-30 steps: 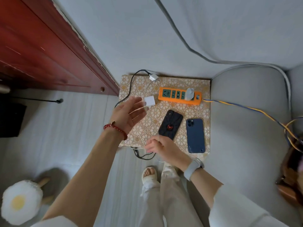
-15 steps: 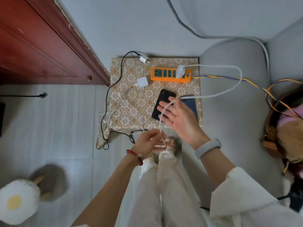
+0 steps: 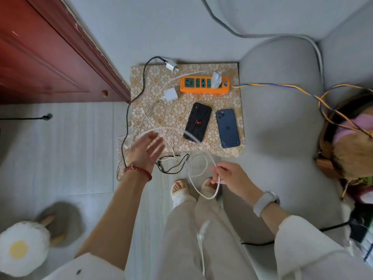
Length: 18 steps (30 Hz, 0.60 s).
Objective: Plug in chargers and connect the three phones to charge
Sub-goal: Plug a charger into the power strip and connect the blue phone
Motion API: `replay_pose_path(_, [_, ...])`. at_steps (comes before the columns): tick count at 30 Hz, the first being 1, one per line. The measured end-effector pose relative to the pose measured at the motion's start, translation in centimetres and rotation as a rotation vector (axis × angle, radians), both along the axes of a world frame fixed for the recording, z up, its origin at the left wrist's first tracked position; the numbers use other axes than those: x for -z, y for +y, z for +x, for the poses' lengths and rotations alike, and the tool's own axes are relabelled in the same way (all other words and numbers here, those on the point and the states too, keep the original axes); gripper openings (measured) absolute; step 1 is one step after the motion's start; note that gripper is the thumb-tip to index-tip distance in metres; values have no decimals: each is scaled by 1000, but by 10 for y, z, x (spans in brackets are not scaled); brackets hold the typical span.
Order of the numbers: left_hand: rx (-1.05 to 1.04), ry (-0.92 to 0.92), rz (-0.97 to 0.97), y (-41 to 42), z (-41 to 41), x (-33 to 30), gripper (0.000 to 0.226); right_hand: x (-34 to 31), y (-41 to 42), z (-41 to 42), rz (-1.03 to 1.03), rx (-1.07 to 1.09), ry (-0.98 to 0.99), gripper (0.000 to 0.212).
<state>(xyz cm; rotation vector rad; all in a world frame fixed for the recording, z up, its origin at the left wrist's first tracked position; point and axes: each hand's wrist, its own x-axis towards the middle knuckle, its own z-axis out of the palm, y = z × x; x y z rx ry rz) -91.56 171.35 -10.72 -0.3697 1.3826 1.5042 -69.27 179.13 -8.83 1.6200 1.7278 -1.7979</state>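
An orange power strip (image 3: 201,86) lies at the back of a patterned cloth-covered stand (image 3: 224,102), with one white charger (image 3: 216,79) plugged into it. A second white charger (image 3: 170,94) lies loose to its left, and a third (image 3: 171,65) with a black cable sits at the back edge. A black phone (image 3: 198,124) with a red spider and a dark blue phone (image 3: 227,128) lie face down side by side. My right hand (image 3: 230,176) pinches a looped white cable (image 3: 198,178) in front of the stand. My left hand (image 3: 145,150), blurred, hovers with fingers spread over the stand's front left corner among white cables.
A red wooden door (image 3: 50,53) stands at the left. A grey sofa seat (image 3: 282,122) lies to the right, crossed by a blue and yellow cord (image 3: 282,86). A fried-egg slipper (image 3: 22,247) is on the floor. My feet (image 3: 179,188) stand below the stand.
My left hand let go of the white cable and moved up left to the stand's corner. My right hand came off the phones and now holds the looped white cable.
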Motion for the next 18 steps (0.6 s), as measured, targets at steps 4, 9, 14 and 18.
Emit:
replay_pose_path(4, [816, 199, -10, -9, 64, 2, 53, -24, 19, -29, -159, 387, 299, 14])
replay_pose_path(9, [1010, 329, 23, -17, 104, 1, 19, -27, 34, -43, -114, 560, 348, 15])
replay_pose_path(14, [387, -2, 78, -10, 80, -23, 25, 13, 7, -11, -43, 177, -347, 37])
replay_pose_path(18, [266, -134, 118, -10, 65, -31, 25, 24, -15, -4, -951, 757, -29, 38])
